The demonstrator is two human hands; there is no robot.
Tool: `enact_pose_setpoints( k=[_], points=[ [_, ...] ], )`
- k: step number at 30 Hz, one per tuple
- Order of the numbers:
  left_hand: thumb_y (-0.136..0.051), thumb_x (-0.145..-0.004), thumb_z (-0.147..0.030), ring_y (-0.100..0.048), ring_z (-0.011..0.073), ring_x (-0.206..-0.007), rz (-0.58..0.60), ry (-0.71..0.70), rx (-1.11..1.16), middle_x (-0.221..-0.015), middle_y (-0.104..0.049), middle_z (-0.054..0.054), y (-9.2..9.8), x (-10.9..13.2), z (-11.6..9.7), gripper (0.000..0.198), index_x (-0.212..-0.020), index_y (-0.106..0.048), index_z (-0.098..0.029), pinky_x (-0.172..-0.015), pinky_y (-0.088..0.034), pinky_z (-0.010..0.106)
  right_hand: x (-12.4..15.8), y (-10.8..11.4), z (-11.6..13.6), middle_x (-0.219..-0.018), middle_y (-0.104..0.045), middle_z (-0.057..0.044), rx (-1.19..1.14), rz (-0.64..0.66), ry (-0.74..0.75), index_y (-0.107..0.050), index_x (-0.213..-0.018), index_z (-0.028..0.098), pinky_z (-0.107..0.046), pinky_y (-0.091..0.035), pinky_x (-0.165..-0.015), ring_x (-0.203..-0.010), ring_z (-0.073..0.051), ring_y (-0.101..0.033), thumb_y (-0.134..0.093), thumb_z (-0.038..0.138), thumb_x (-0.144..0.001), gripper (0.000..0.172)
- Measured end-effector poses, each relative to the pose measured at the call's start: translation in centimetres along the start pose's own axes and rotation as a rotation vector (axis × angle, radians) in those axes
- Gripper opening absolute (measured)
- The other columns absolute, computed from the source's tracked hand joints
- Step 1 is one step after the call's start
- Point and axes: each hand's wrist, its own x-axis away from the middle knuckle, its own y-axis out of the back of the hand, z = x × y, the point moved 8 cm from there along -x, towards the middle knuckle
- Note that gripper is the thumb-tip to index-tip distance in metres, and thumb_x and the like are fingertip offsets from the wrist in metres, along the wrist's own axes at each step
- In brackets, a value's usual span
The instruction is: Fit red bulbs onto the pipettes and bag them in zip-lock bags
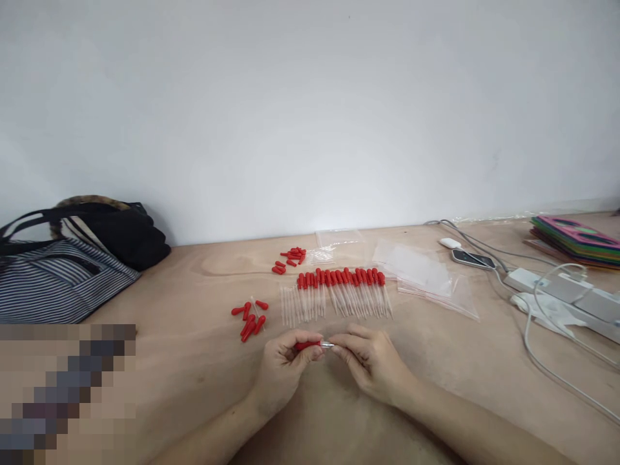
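Note:
My left hand [283, 368] pinches a red rubber bulb [307, 345] low over the wooden table [194, 387]. My right hand [371, 361] pinches the clear glass tube [327, 345] that meets that bulb; both hands are closed. Just beyond them lies a row of several finished droppers [339, 294] with red bulbs and clear tubes. Several loose red bulbs [250, 320] lie to the left of the row, and more loose bulbs [290, 257] sit farther back.
Clear plastic zip bags [426, 274] lie right of the row. A striped and black bag [62, 268] rests at the left. A phone [472, 259], a power strip [566, 290] with white cables, and stacked coloured boards [578, 240] are at the right. A white wall stands behind.

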Motion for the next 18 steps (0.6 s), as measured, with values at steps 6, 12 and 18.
enact_pose_setpoints(
  k=[6, 12, 18],
  points=[
    [-0.061, -0.066, -0.014, -0.059, 0.0112, -0.056, 0.047, -0.191, -0.180, -0.065, -0.065, 0.000, -0.3, 0.1, -0.9, 0.010, -0.073, -0.066, -0.017, -0.054, -0.050, 0.020, -0.1, -0.2, -0.2, -0.069, -0.059, -0.003, -0.055, 0.021, -0.051, -0.064, -0.090, 0.021, -0.022, -0.039, -0.056, -0.062, -0.013, -0.054, -0.042, 0.019, -0.081, 0.024],
    [-0.060, -0.067, -0.014, -0.060, 0.0115, -0.059, 0.089, -0.234, -0.283, -0.066, -0.066, 0.000, -0.8, 0.4, -0.8, 0.009, -0.074, -0.066, -0.018, -0.055, -0.049, 0.019, -0.2, -0.6, -0.1, -0.068, -0.062, -0.003, -0.175, 0.078, -0.156, -0.065, -0.078, 0.018, -0.022, -0.040, -0.058, -0.063, -0.013, -0.055, -0.044, 0.016, -0.079, 0.022],
    [-0.061, -0.069, -0.017, -0.060, 0.0129, -0.067, 0.186, -0.109, -0.265, -0.073, -0.067, 0.001, -0.8, -0.2, 0.0, 0.012, -0.080, -0.065, -0.019, -0.062, -0.048, 0.021, -0.4, -0.8, -0.9, -0.070, -0.065, -0.002, -0.262, 0.134, -0.230, -0.066, -0.078, 0.019, -0.023, -0.041, -0.059, -0.064, -0.014, -0.056, -0.046, 0.018, -0.078, 0.020]
  ],
)
